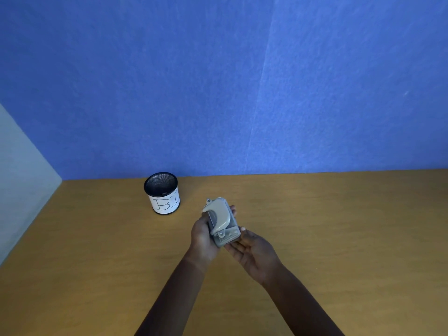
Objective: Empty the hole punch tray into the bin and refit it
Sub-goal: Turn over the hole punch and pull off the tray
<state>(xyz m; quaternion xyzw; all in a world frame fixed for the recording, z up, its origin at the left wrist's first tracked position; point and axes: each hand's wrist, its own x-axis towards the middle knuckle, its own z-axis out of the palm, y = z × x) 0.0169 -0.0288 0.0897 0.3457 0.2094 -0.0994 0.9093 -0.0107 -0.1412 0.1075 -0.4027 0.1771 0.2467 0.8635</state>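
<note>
A grey hole punch [221, 221] is held above the wooden desk, turned on its side with its curved handle facing me. My left hand [203, 236] wraps around its left side, fingertips showing past the far edge. My right hand [254, 253] cups the near end from below and the right, thumb against the base. The tray on the underside is hidden from view. The bin [162, 193], a small black mesh cup with a white paper label, stands upright on the desk to the upper left of the hands, apart from them.
The wooden desk [315, 226] runs to a blue fabric partition [242, 93] at the back. A pale panel [19, 178] closes off the left side. The bin stands near the back edge.
</note>
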